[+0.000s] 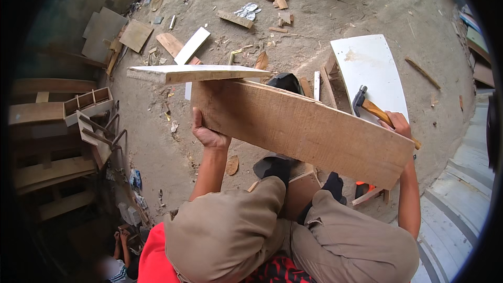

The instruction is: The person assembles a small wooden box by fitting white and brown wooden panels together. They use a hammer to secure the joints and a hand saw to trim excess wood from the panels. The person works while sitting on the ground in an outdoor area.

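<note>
- The left hand [209, 135] supports the left end of a brown board [298, 126] from below, thumb raised; its other fingers are hidden behind the wood.
- The right hand [399, 124] closes around the handle of a hammer [373, 108] at the board's right end.
- The brown board hangs tilted above the person's knees, its right end lower; a white-topped panel [209, 75] lies across its upper left edge.
- At left, an open wooden box [88, 104] shows divided compartments, their contents too small to tell.
- Wood scraps [235, 19] litter the dirt ground [335, 2]; a white board [369, 65] lies beyond the hammer.
- Corrugated sheeting [461, 188] borders the right side.
</note>
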`<state>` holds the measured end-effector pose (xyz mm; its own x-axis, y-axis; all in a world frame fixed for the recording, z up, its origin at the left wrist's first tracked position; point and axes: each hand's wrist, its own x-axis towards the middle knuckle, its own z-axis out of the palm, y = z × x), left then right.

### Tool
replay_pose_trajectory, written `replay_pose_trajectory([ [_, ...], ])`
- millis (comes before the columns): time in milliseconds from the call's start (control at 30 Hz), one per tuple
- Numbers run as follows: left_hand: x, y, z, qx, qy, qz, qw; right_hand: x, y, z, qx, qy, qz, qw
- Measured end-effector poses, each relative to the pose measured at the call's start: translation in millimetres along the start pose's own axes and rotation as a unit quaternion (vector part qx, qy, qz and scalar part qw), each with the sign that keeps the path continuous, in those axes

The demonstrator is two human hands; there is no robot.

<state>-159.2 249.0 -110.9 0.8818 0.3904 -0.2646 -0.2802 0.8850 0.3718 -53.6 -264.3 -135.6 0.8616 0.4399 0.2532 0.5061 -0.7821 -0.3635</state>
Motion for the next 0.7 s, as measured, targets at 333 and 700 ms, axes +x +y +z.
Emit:
replay_pose_trajectory([
  [333,-5.8,-10.9,44.7,0.085,0.046,0.064,0.993,27.8,42.6,-33.8,0.229,0.220,0.280,0.906],
  [700,-38.9,-43.1,127.8,0.111,-0.008,0.044,0.993,128.1,-209.3,-17.7,0.125,-0.127,-0.144,0.974],
])
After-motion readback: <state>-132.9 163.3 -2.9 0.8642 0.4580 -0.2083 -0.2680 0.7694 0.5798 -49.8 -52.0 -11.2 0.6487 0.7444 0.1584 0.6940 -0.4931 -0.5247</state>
